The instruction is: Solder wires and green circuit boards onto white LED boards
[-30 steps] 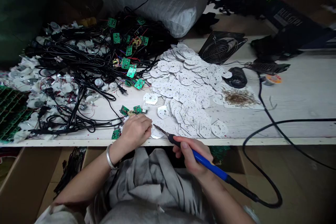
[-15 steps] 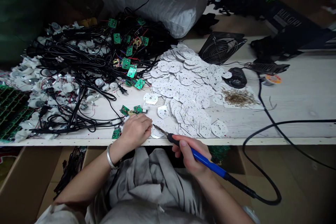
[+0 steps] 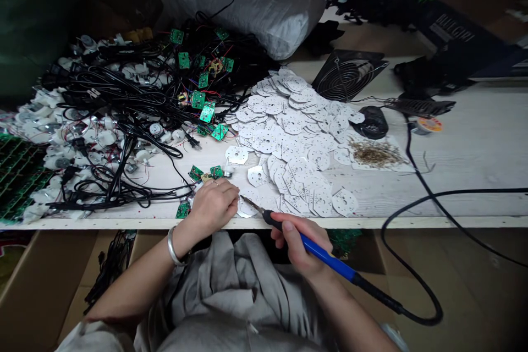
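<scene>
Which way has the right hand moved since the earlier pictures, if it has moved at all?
Yes, slightly: the right hand has shifted left, judged against the black fan, which stays in the same place in the view.

Far past the right hand (image 3: 300, 245) and up to the right of it, a dark box (image 3: 451, 30) has pale letters that seem to say "BLUE GIRL", and a little round roll of solder wire (image 3: 424, 125) nearer the hand has a label too tiny to read.
</scene>
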Available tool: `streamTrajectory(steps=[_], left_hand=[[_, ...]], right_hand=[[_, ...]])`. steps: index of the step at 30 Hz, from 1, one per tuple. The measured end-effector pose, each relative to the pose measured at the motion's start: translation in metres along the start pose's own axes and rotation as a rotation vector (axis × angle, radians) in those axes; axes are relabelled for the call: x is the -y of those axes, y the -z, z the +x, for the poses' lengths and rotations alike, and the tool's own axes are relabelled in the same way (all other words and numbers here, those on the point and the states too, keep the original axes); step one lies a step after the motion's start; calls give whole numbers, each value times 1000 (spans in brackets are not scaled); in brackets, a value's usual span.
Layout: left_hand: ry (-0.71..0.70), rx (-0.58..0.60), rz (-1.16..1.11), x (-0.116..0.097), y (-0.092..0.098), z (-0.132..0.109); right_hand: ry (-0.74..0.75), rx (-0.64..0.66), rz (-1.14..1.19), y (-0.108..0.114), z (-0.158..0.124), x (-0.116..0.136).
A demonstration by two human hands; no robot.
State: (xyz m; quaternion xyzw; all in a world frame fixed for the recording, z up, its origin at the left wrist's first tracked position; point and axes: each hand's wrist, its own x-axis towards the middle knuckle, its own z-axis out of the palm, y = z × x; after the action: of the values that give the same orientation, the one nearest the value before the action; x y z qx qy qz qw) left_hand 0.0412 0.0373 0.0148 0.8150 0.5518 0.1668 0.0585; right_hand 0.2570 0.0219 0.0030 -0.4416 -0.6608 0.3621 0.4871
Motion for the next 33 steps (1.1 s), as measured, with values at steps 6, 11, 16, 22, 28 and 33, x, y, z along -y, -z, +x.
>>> streamTrajectory(steps=[6, 11, 16, 22, 28, 33], left_hand=[[-7, 0, 10, 0, 0, 0], [1, 2, 13, 0, -1, -1], [19, 27, 6, -1, 0, 0], [31, 43, -4, -2, 1, 1], [54, 72, 17, -7, -1, 1], [81, 84, 60, -8, -2, 3]], right_hand=[[11, 35, -54, 3, 2, -1], [-72, -69, -46, 4, 2, 7], [-14, -162, 48, 1, -3, -7], [341, -69, -144, -3, 5, -25], [574, 79, -284, -4, 18, -28], [645, 42, -318, -6, 18, -40]])
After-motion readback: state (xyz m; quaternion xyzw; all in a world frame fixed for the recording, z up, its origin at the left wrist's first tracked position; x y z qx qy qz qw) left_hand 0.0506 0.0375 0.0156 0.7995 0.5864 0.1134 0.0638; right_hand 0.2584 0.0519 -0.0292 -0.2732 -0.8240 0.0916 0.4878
